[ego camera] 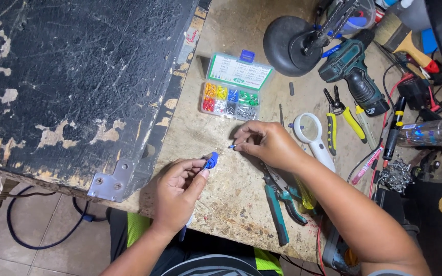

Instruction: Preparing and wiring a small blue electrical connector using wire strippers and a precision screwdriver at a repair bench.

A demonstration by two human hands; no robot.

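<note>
A small blue plug-like part (211, 161) sits pinched in the left hand (177, 191), its grip closed on it above the bench (231, 199) near the front edge. The right hand (267, 144) pinches a tiny blue-tipped piece (231, 146) just beside it. Behind them lies a clear compartment box (231, 94) of coloured sleeves with a green-bordered white label. Teal-handled pliers (280, 202) lie under the right forearm, a white magnifier (310, 134) near the wrist.

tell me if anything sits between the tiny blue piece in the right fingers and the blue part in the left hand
Nothing visible does. The small blue piece pinched by the right hand and the blue part held by the left hand are apart, with only bare workbench showing beneath the gap.
</note>
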